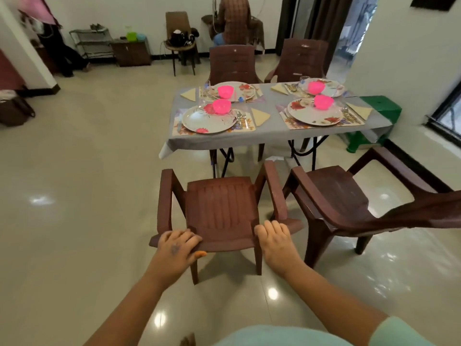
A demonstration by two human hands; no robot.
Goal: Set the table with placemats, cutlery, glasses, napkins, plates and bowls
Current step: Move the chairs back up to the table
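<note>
Nearest, the left hand [178, 244] and right hand [273, 237] each curl fingers over the top edge of a brown plastic chair [222, 211]; its seat faces the set table [274, 136] beyond, whose long side runs left-right. The glasses [207, 87] are hard to make out.

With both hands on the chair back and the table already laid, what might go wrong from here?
1. Both hands, left hand and right hand, grip the brown plastic armchair; pushed too far, it may bump the grey-clothed table and shake the pink plastic bowls.
2. Its armrest may catch the angled second brown chair close beside it.
</note>
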